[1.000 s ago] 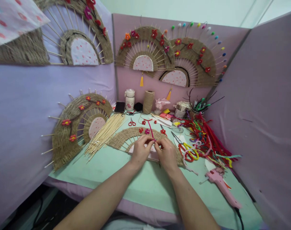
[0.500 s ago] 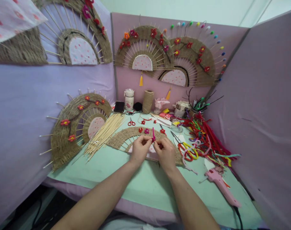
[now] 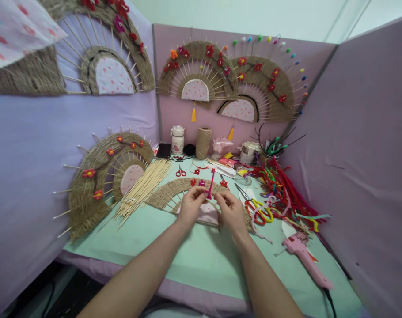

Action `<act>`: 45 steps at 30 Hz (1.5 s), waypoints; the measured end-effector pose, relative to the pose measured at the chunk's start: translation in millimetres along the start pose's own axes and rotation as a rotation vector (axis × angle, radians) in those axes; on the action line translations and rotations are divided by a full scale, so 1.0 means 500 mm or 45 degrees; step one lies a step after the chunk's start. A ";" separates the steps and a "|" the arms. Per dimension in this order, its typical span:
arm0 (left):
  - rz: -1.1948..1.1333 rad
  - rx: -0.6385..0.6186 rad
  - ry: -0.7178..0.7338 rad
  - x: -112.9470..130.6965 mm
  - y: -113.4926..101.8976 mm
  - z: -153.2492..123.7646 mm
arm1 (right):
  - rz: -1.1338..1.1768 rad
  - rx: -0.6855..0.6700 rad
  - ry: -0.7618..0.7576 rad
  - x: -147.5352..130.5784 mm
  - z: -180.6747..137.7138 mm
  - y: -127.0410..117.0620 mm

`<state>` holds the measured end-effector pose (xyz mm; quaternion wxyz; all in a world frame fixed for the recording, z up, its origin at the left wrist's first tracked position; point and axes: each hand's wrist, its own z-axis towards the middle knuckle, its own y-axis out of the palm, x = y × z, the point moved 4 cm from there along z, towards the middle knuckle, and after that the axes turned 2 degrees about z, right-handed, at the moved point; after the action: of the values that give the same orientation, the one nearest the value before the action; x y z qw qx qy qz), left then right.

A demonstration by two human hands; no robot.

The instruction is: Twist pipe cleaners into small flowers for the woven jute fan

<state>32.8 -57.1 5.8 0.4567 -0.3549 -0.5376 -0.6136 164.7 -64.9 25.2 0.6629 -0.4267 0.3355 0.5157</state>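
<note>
Both my hands meet over a half-woven jute fan (image 3: pixel 166 194) that lies flat on the green table (image 3: pixel 201 251). My left hand (image 3: pixel 191 205) pinches a magenta pipe cleaner (image 3: pixel 210 182) whose free end sticks up. My right hand (image 3: pixel 232 210) has its fingertips closed on the lower, bent part of the same pipe cleaner. Small red and magenta pipe-cleaner flowers (image 3: pixel 198 182) sit on the fan's top edge just beyond my fingers.
A bundle of bamboo skewers (image 3: pixel 142 187) lies to the left, beside a finished fan (image 3: pixel 103 176) leaning on the partition. Yellow and red scissors (image 3: pixel 259 210), a heap of pipe cleaners (image 3: pixel 283 194) and a pink glue gun (image 3: pixel 303 256) lie right. A twine spool (image 3: pixel 202 142), jar and small red scissors (image 3: pixel 180 171) stand behind.
The pipe cleaner's free end went from long, to a short stub, to standing up longer again. My hands stayed together over the fan, and the view shifted slightly.
</note>
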 end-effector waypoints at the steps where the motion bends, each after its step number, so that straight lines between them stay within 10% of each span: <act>1: -0.084 -0.044 -0.055 -0.001 0.004 -0.001 | 0.063 0.026 0.055 0.006 0.003 -0.005; 17: -0.409 -0.339 -0.411 -0.009 0.024 -0.016 | 0.472 -0.064 0.223 0.024 0.013 -0.014; 36: -0.785 -0.533 -0.677 -0.003 0.019 -0.019 | 0.174 0.039 -0.436 -0.023 -0.008 -0.023; 45: -0.637 -0.484 -0.586 -0.002 0.020 -0.018 | 0.475 0.006 0.058 -0.002 0.004 -0.009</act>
<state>43.0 -65.8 6.9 0.0866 -0.4194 -0.5727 -0.6990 168.8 -63.9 28.2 0.5489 -0.3671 0.4249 0.6192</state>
